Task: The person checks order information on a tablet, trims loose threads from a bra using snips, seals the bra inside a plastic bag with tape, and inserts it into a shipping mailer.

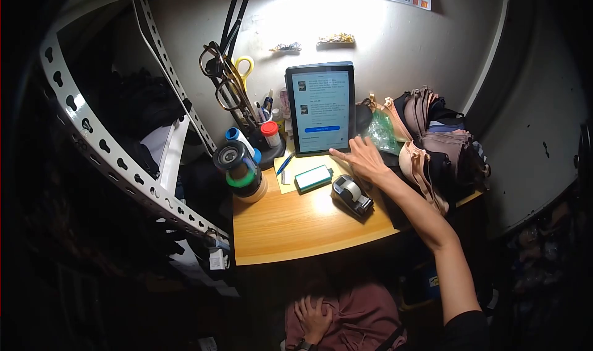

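A tablet (pixel 320 113) stands upright against the wall, its lit screen showing text, two small pictures and a blue button. My right hand (pixel 364 161) is at its lower right corner, fingers stretched out and holding nothing; whether a fingertip touches the tablet I cannot tell. Just below that hand sits a black tape dispenser (pixel 353 195) with a roll of tape. A white and green box-shaped item (pixel 314 178) lies beside the dispenser on yellow paper, near a blue pen (pixel 285 164). My left hand (pixel 313 320) rests on my lap with its fingers apart.
On the desk's (pixel 296 234) left stand a dark tumbler (pixel 239 172), a red-lidded container (pixel 270 133) and a lamp base with glasses (pixel 228 95) hanging above. A pile of bras (pixel 432 135) fills the right side. A white metal shelf frame (pixel 117 159) borders the left.
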